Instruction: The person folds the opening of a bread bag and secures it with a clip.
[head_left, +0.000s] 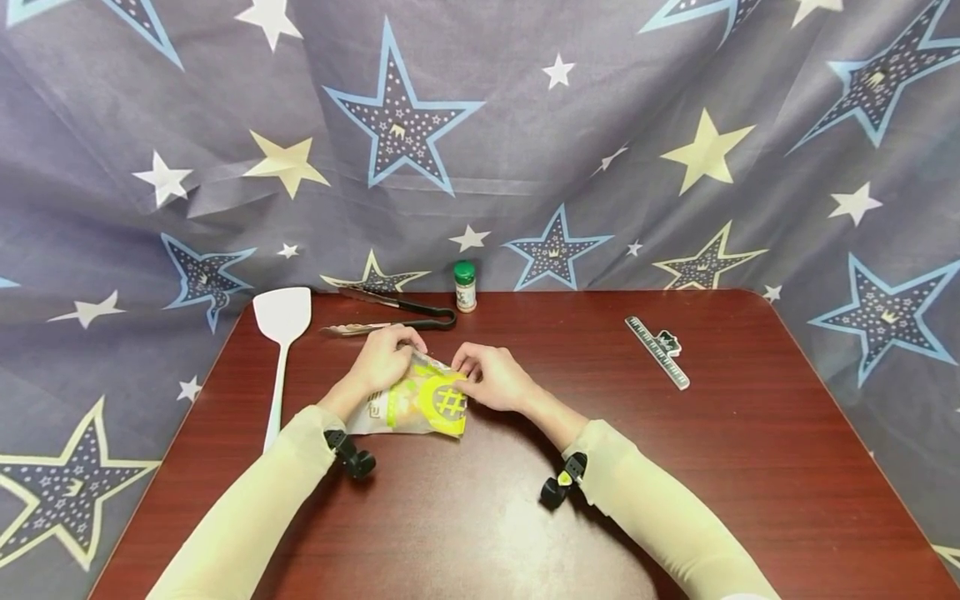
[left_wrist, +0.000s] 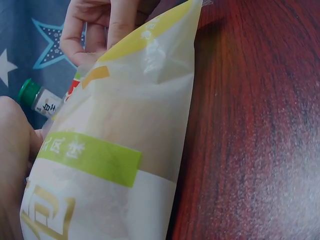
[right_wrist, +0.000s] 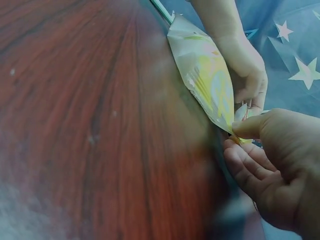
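Observation:
A plastic food bag (head_left: pixel 408 404) with yellow and green print lies at the left-centre of the table. My left hand (head_left: pixel 385 358) holds its far edge, with curled fingers partly hidden behind the bag. At the right end, my right hand (head_left: pixel 495 377) pinches the corner between thumb and fingers, which shows plainly in the right wrist view, where the thumb (right_wrist: pixel 250 127) presses on the yellow corner. Something pale and rounded shows through the bag's clear front (left_wrist: pixel 135 120) in the left wrist view.
Tongs (head_left: pixel 405 317) with black handles lie just beyond the left hand. A green-capped shaker (head_left: pixel 465 287) stands at the back edge. To the left is a white spatula (head_left: pixel 282 333); at the right, a clip with a ruler-like bar (head_left: pixel 657 353). A starry curtain (head_left: pixel 480 167) hangs behind the table.

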